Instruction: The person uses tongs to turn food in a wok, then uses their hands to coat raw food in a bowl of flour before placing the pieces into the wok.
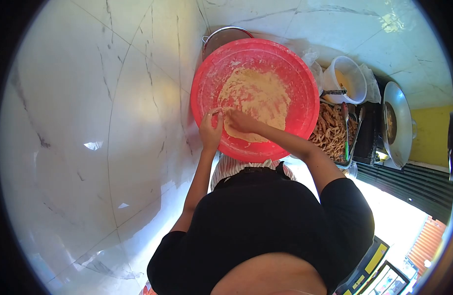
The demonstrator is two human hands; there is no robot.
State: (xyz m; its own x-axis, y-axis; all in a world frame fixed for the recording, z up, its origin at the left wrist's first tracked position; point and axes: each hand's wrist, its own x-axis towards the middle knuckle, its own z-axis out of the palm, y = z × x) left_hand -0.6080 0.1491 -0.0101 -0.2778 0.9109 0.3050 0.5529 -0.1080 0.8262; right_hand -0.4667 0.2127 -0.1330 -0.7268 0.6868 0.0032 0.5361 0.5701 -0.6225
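A large red plastic basin [303, 105] holds a spread of pale yellow flour [270, 96]. My left hand [210, 130] is at the basin's near left rim, thumb and fingers closing around a small pale, flour-coated piece too small to name. Just to its right, my right hand [242, 121] reaches down into the flour with its fingers curled. Flour and the hand itself hide its fingertips, so whatever they grip cannot be seen.
Right of the basin is a tray of brown fried strips [329, 129], with green-handled tongs [346, 140] on it. Behind stands a white bucket [360, 78] with yellowish contents. A wide metal wok [401, 142] is farther right. Marbled tile wall [74, 123] rises at left.
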